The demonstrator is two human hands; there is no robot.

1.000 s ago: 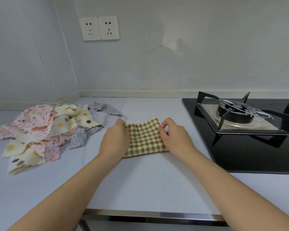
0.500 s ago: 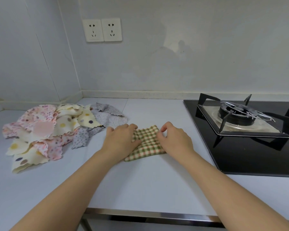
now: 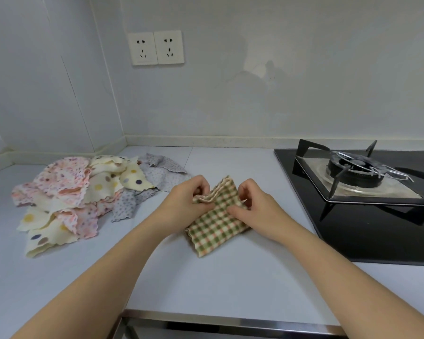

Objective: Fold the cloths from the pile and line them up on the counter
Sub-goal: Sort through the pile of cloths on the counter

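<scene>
A green-and-cream checked cloth (image 3: 213, 228) lies folded on the pale counter (image 3: 218, 285), its far edge lifted. My left hand (image 3: 184, 204) pinches the layered far-left edge of it. My right hand (image 3: 257, 209) pinches its right side, thumb on top of the fabric. To the left sits the pile of loose cloths (image 3: 78, 196): pink flowered, cream with coloured dots, and grey dotted ones, crumpled over one another.
A black gas hob (image 3: 367, 216) with a burner and metal pan support (image 3: 360, 174) takes up the right of the counter. Two wall sockets (image 3: 156, 47) are above. The counter's metal front edge (image 3: 230, 321) runs near me.
The cloth lay flat under both hands; now its far edge is raised and pinched by both hands, and the folded piece has turned to lie slanted.
</scene>
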